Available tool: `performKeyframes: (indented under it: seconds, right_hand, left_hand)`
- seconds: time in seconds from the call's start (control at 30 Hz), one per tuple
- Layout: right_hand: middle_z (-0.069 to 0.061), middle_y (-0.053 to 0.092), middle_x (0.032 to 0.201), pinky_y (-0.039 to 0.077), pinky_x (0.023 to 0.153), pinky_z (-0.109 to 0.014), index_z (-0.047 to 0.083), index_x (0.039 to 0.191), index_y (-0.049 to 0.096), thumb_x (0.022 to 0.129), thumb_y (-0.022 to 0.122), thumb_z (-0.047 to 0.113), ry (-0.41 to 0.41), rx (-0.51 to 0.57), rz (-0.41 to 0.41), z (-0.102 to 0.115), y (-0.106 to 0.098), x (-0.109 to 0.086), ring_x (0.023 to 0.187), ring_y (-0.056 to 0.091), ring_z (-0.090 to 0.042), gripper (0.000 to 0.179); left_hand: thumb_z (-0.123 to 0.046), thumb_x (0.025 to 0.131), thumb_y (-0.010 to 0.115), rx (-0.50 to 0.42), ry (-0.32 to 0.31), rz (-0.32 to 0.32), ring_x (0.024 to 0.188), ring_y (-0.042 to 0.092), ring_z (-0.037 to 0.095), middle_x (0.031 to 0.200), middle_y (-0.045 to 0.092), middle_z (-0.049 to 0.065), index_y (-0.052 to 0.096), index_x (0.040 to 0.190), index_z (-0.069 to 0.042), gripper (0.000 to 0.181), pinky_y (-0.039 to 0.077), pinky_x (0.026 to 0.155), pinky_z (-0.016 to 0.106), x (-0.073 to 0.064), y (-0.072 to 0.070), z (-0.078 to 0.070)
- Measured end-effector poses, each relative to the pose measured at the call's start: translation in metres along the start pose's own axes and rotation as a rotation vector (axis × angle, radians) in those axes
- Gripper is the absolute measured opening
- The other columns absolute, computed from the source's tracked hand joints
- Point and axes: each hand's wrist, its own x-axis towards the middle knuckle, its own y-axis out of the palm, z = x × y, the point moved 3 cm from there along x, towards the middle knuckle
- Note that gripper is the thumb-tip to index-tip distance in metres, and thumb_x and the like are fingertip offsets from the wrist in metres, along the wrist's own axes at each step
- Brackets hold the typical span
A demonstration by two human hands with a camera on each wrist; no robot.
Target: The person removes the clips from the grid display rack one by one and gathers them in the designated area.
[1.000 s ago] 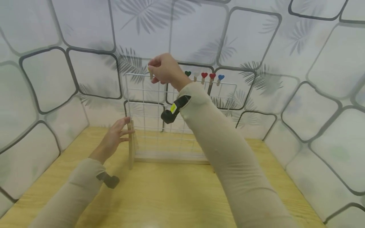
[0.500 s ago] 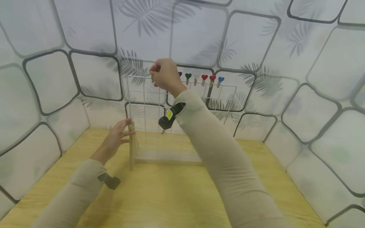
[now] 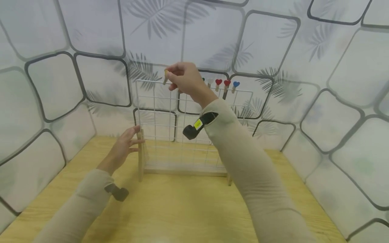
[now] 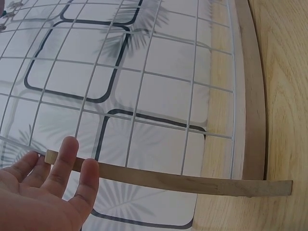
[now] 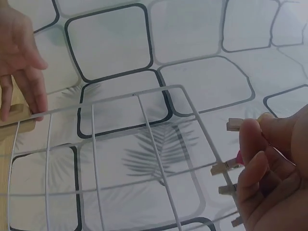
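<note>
My right hand (image 3: 186,79) pinches a small wooden clothespin (image 3: 165,77) with a yellow top, near the top bar of a white wire grid rack (image 3: 155,111). In the right wrist view this clothespin (image 5: 235,124) is tilted and apart from the wire edge. Several heart-topped clothespins line the top bar, among them a red-heart clothespin (image 3: 218,82) and a blue-heart clothespin (image 3: 236,84); my right hand hides part of the row. A pink-topped clothespin (image 5: 226,167) shows beside its fingers. My left hand (image 3: 121,146) touches the rack's left wooden post (image 4: 183,183) with extended fingers.
The rack stands on a yellowish wooden table (image 3: 176,209), on a low wooden base bar (image 3: 185,172). Patterned walls (image 3: 267,44) surround the table at the back and sides.
My right hand has moved a little to the right with the clothespin, which now leans and shows its yellow top. The navy heart has gone behind the hand. My left hand stays in place.
</note>
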Motion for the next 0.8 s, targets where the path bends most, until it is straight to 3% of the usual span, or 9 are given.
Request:
performKeyframes:
  seconds: [0.3, 0.53, 0.7, 0.8]
  right_hand:
    - [-0.003, 0.067, 0.108, 0.05, 0.059, -0.03, 0.01, 0.114, 0.065, 0.098, 0.061, 0.024, -0.033, -0.148, 0.005, -0.036, -0.032, -0.033, 0.082, 0.066, -0.029, 0.022]
    - [-0.005, 0.065, 0.11, 0.051, 0.063, -0.036, 0.011, 0.116, 0.065, 0.098, 0.06, 0.025, 0.041, -0.175, 0.02, -0.076, -0.056, -0.065, 0.081, 0.065, -0.027, 0.023]
    - [-0.011, 0.065, 0.105, 0.05, 0.058, -0.031, 0.008, 0.118, 0.065, 0.099, 0.059, 0.024, 0.074, -0.198, 0.015, -0.106, -0.069, -0.088, 0.08, 0.065, -0.029, 0.026]
    - [-0.011, 0.065, 0.105, 0.05, 0.057, -0.029, 0.006, 0.119, 0.064, 0.099, 0.059, 0.023, 0.088, -0.209, 0.001, -0.124, -0.079, -0.103, 0.08, 0.065, -0.03, 0.027]
  left_hand:
    - [-0.048, 0.105, 0.017, 0.011, 0.002, 0.006, 0.133, 0.029, 0.046, 0.158, 0.005, 0.022, 0.006, 0.152, 0.004, 0.071, 0.035, 0.1, 0.05, 0.001, 0.001, 0.0]
    - [-0.046, 0.106, 0.017, 0.02, -0.006, 0.007, 0.131, 0.034, 0.042, 0.159, 0.005, 0.021, 0.007, 0.153, 0.003, 0.068, 0.038, 0.098, 0.049, 0.004, 0.0, 0.0]
    - [-0.044, 0.106, 0.016, 0.019, -0.024, -0.008, 0.117, 0.049, 0.019, 0.159, 0.007, 0.02, 0.009, 0.152, 0.003, 0.066, 0.039, 0.098, 0.047, 0.003, 0.0, -0.002]
    - [-0.044, 0.106, 0.016, 0.014, -0.029, -0.007, 0.114, 0.05, 0.014, 0.159, 0.007, 0.02, 0.009, 0.153, 0.003, 0.066, 0.038, 0.099, 0.05, 0.003, 0.0, -0.001]
